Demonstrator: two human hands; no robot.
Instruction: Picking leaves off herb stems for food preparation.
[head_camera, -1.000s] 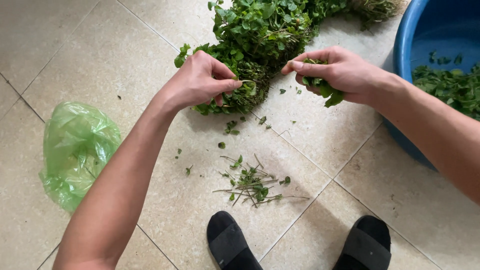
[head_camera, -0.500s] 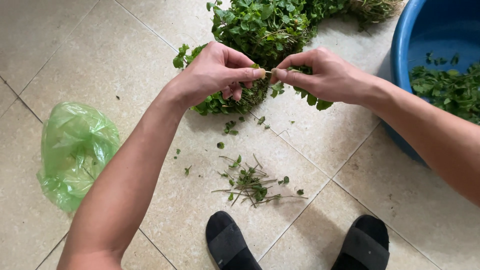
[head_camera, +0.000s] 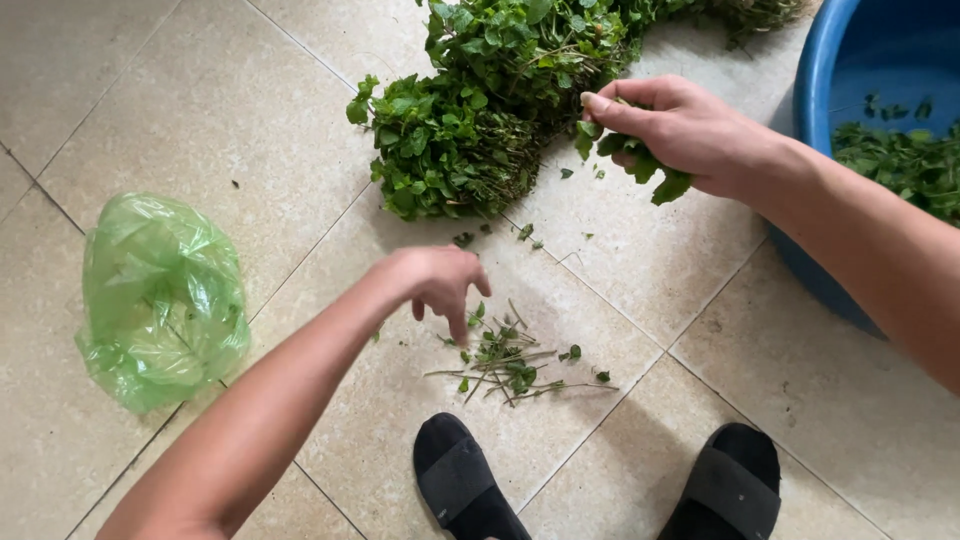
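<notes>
A big pile of green leafy herbs (head_camera: 500, 90) lies on the tiled floor at the top centre. My right hand (head_camera: 670, 125) hovers beside the pile, closed on a few picked herb leaves (head_camera: 655, 175). My left hand (head_camera: 440, 285) hangs lower, just above a small heap of bare stems and scraps (head_camera: 510, 365), its fingers loosely pointing down with nothing in them. A blue basin (head_camera: 830, 70) at the right holds picked green leaves (head_camera: 900, 160).
A crumpled green plastic bag (head_camera: 160, 300) lies on the floor at the left. Two feet in black slippers (head_camera: 470, 480) stand at the bottom edge, the other slipper (head_camera: 730, 480) further right. Loose leaf bits are scattered on the beige tiles.
My left hand has dropped from the herb pile down to the stem heap and holds nothing now. The right hand has pulled apart from it, keeping the leaves.
</notes>
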